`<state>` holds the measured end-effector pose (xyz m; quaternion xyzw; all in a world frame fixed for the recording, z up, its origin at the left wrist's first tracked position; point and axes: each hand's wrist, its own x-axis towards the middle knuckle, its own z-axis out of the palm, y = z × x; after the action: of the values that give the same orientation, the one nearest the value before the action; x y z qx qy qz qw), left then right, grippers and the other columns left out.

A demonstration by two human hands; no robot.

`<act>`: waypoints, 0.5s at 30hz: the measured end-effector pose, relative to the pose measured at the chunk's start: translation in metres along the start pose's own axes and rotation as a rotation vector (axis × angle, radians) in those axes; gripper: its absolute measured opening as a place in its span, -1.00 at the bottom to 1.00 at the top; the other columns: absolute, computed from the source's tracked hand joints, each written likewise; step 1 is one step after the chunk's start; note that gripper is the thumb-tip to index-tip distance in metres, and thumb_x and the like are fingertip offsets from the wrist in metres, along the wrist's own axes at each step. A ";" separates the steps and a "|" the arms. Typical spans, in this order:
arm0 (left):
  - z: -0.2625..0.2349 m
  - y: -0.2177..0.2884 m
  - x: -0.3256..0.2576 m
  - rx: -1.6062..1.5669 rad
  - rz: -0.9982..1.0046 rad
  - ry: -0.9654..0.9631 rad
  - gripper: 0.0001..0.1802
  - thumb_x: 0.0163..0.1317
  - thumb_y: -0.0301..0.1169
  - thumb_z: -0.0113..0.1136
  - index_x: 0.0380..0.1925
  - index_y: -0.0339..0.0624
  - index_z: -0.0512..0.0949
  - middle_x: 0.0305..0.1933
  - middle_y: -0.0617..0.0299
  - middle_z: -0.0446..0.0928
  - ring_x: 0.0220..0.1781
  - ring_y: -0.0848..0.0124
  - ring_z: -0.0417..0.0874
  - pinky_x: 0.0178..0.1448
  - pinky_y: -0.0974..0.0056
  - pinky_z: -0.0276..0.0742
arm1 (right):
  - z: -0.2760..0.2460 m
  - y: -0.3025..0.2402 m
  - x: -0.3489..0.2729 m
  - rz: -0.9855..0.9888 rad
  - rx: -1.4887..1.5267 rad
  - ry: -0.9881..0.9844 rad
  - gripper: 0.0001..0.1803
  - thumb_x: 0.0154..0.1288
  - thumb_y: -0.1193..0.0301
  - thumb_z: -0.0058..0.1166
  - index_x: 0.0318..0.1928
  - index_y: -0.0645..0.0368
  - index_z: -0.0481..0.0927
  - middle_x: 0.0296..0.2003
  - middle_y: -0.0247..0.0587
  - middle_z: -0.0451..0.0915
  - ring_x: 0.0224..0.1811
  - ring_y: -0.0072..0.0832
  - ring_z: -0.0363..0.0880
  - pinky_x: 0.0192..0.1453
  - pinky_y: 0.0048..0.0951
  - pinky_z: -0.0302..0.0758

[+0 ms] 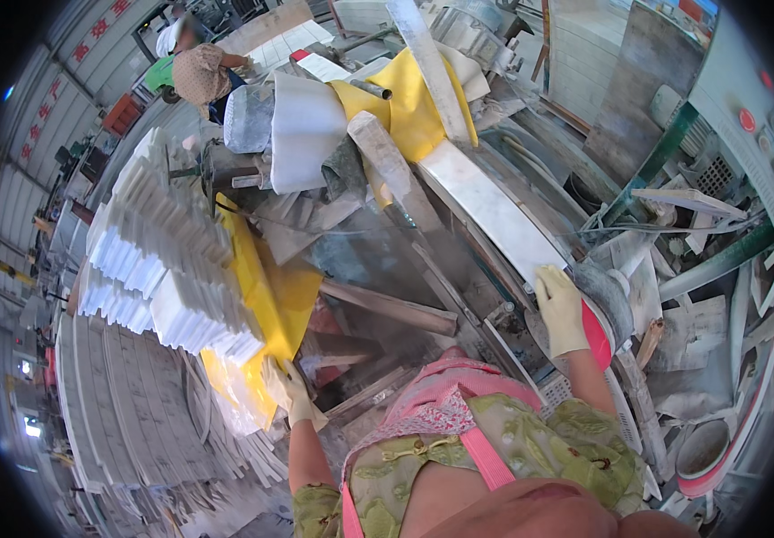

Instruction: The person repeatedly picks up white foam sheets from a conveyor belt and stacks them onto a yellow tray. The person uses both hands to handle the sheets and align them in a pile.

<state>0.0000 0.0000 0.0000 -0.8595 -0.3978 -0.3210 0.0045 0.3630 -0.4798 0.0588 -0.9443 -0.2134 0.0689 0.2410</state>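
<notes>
My right hand [559, 309], in a pale yellow rubber glove, grips the near end of a long white stone slab [495, 211]. The slab lies lengthwise on a narrow machine bed and runs away from me to the upper left. Just right of that hand is a round grey machine part with a red disc-like edge [595, 336]. My left hand [288, 390], gloved alike, rests with fingers extended at the near edge of a yellow sheet [266, 305]. It appears to hold nothing. Left of it stands a tall stack of thin white slabs [176, 260], partly on the sheet.
Wooden beams [391, 307] and metal rails cross the space between my hands. A control panel with red buttons [747, 119] stands at right, above green machine arms. Long grey strips [127, 394] are stacked at lower left. Another person [203, 76] works at far left.
</notes>
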 end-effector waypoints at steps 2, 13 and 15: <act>-0.002 0.000 0.004 -0.009 -0.002 0.005 -0.58 0.36 -0.38 0.19 0.11 -0.48 0.53 0.22 -0.28 0.54 0.30 -0.16 0.51 0.44 -0.05 0.36 | -0.013 0.002 -0.005 -0.111 0.010 0.052 -0.34 0.31 0.27 0.16 0.41 0.11 0.38 0.40 -0.01 0.38 0.55 -0.13 0.19 0.62 -0.05 0.04; 0.000 -0.002 0.000 0.026 -0.023 -0.031 -0.57 0.39 -0.33 0.16 0.11 -0.48 0.54 0.22 -0.28 0.54 0.29 -0.17 0.52 0.43 -0.03 0.37 | -0.011 -0.013 0.026 -0.359 -0.613 0.060 -0.11 0.17 0.31 0.28 0.50 0.19 0.21 0.48 0.00 0.23 0.58 -0.14 0.10 0.66 -0.05 -0.05; -0.001 -0.002 -0.003 0.018 -0.032 -0.049 -0.57 0.38 -0.33 0.17 0.10 -0.47 0.54 0.22 -0.28 0.55 0.28 -0.17 0.52 0.43 -0.03 0.37 | -0.011 -0.005 0.018 -0.419 -0.412 0.147 -0.24 0.22 0.38 0.18 0.44 0.20 0.28 0.41 0.01 0.35 0.52 -0.15 0.22 0.63 -0.04 0.04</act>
<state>-0.0036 -0.0006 -0.0014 -0.8606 -0.4143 -0.2962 -0.0026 0.3802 -0.4723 0.0707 -0.9111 -0.3950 -0.0957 0.0684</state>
